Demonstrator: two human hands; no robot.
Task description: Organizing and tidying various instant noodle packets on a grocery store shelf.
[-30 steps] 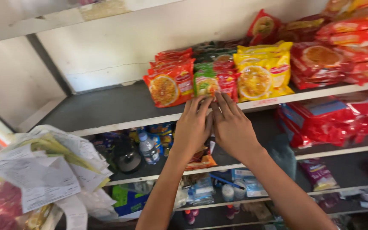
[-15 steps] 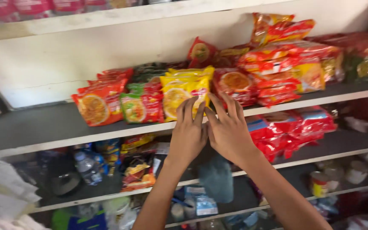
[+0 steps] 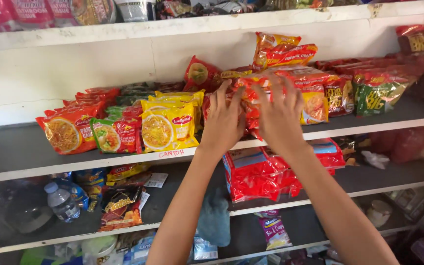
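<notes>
Both of my hands reach up to a stack of red noodle packets (image 3: 248, 105) on the grey middle shelf (image 3: 15, 152). My left hand (image 3: 223, 120) presses its spread fingers on the stack's left side. My right hand (image 3: 279, 114) lies on the stack's front and right, fingers apart. Whether either hand grips a packet is hidden by the fingers. Just left of my left hand stand yellow noodle packets (image 3: 169, 125), then green and red ones (image 3: 114, 133) and orange-red ones (image 3: 67, 130).
More red and green snack packets (image 3: 376, 91) fill the shelf's right part. Red packets (image 3: 266, 172) lie on the shelf below, with a water bottle (image 3: 61, 201) and a dark snack bag (image 3: 121, 208) at left. A white upper shelf (image 3: 212, 24) carries further goods.
My view has swung right along the shelf. Both hands have moved from the yellow packets over to the red stack beside them.
</notes>
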